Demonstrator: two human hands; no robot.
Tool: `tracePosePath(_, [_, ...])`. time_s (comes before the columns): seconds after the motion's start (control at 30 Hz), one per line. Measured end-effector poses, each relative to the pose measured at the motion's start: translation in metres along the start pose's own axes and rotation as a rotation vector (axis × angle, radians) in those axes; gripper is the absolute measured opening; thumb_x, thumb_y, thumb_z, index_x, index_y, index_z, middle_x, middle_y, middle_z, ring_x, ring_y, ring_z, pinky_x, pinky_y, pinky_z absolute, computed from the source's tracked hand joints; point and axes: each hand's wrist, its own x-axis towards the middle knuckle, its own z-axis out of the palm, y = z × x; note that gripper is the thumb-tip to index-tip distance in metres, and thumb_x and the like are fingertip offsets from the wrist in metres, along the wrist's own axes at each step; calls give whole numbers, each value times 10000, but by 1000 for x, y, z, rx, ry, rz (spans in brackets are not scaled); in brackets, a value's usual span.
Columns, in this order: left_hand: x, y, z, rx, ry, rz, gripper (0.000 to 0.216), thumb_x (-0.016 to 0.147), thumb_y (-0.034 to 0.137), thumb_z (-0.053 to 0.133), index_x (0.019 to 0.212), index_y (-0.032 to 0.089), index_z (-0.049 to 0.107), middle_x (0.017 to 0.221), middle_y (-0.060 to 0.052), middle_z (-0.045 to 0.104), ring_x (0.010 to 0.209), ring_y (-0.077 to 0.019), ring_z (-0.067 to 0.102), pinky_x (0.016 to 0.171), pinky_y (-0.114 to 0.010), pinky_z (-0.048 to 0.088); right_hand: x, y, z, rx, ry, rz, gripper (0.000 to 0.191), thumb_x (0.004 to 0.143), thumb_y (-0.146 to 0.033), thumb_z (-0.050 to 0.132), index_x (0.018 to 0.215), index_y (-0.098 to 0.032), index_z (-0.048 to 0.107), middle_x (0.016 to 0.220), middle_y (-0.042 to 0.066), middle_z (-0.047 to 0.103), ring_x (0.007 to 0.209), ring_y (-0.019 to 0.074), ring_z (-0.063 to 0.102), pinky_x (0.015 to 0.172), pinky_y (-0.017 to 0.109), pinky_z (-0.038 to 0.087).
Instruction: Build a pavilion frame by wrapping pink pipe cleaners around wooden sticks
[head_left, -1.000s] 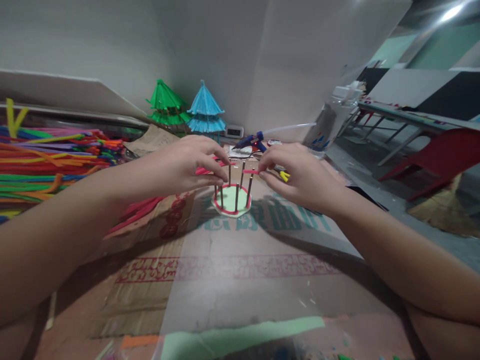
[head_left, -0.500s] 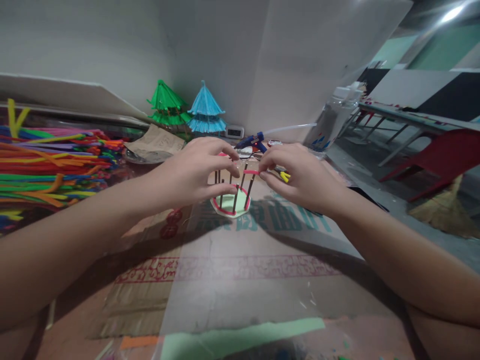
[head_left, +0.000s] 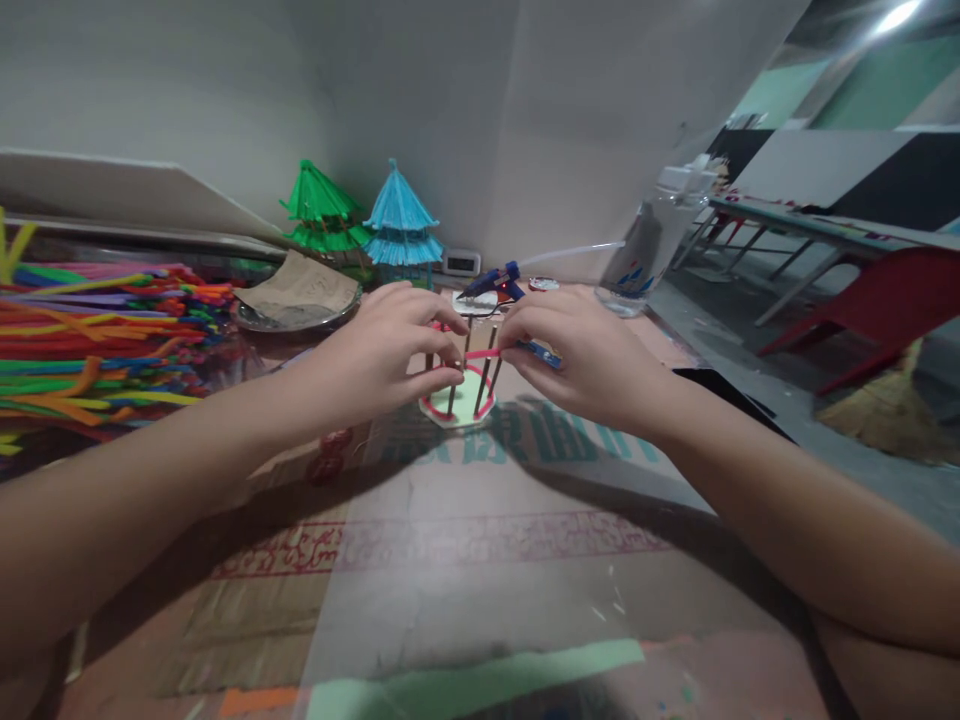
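Head view: the left hand steadies the small stick frame at mid tabletop, fingers closed around its posts, so the right hand, fingers pinched on a pink pipe cleaner, can thread it between them. A glue gun lies beyond.

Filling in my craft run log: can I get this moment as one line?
left hand: pinching pink pipe cleaner | right hand: pinching its other end | stick frame: upright on cardboard | glue gun: behind
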Motion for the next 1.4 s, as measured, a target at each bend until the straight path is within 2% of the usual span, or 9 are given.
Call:
tracePosePath(0.27, [-1, -16, 2, -40, -21, -7, 349, 1012, 571, 651, 1072, 275, 827, 1282, -94, 747, 1195, -287, 662, 1077, -477, 459, 0, -5, -2, -11, -1, 12, 156, 1026, -201, 544, 926, -209, 664, 1007, 87, 768, 1006, 265, 674, 884, 392, 389])
tracePosePath(0.4, [0, -17, -4, -59, -18, -7, 332, 1002, 513, 682, 1189, 266, 801, 1344, -119, 726, 1256, -301, 652, 1102, -489, 480, 0, -6, -1, -2, 12, 37, 147, 1019, -217, 531, 935, -212, 652, 1002, 92, 767, 977, 264, 669, 877, 396, 395])
tracePosePath(0.6, [2, -11, -3, -107, -52, -13, 262, 1007, 455, 690, 1029, 240, 837, 1474, -134, 676, 1384, -326, 597, 1172, -543, 448, -2, -13, 0, 72, 48, 16, 108, 988, -194, 540, 932, -209, 632, 901, 69, 740, 831, 228, 635, 797, 364, 425])
tracePosePath(0.7, [2, -1, -2, -115, -55, -33, 290, 1007, 449, 675, 908, 221, 825, 1464, -133, 687, 1414, -336, 584, 1182, -559, 443, -3, -15, 0, 70, 69, 1, 112, 996, -204, 538, 929, -215, 628, 884, 56, 735, 836, 230, 647, 863, 392, 440])
tracePosePath(0.8, [0, 8, -4, -70, -68, -50, 254, 993, 423, 666, 944, 236, 830, 1466, -119, 691, 1440, -354, 564, 1201, -596, 413, -3, -12, -1, 47, 73, 31, 97, 992, -222, 553, 924, -231, 621, 911, 54, 747, 869, 238, 660, 903, 407, 444])
tracePosePath(0.9, [-2, 11, -8, -47, -86, -60, 202, 964, 407, 699, 1005, 263, 834, 1473, -107, 683, 1446, -369, 557, 1205, -602, 405, -2, -7, -1, 22, 53, 53, 90, 988, -226, 567, 916, -234, 621, 898, 55, 744, 859, 239, 653, 838, 384, 437])
tracePosePath(1.07, [-2, 3, -20, -61, -90, -62, 252, 976, 429, 696, 1115, 252, 810, 1431, -119, 689, 1345, -330, 628, 1168, -516, 467, -1, -5, 0, -23, 12, 12, 115, 991, -209, 555, 912, -215, 639, 914, 74, 749, 892, 246, 650, 848, 384, 411])
tracePosePath(1.17, [-1, -1, -24, -67, -33, -55, 283, 1020, 461, 638, 1109, 253, 810, 1389, -103, 707, 1314, -296, 640, 1139, -461, 492, -1, -12, 0, -83, -16, -31, 154, 999, -201, 523, 908, -214, 646, 909, 82, 751, 894, 253, 640, 854, 395, 396])
tracePosePath(1.4, [2, 0, -17, -80, 47, 68, 179, 1026, 371, 660, 1100, 287, 799, 1298, -74, 748, 1270, -259, 663, 1114, -424, 491, -3, -24, 0, -194, 50, -45, 194, 992, -163, 501, 884, -210, 655, 869, 94, 756, 883, 267, 645, 860, 409, 397])
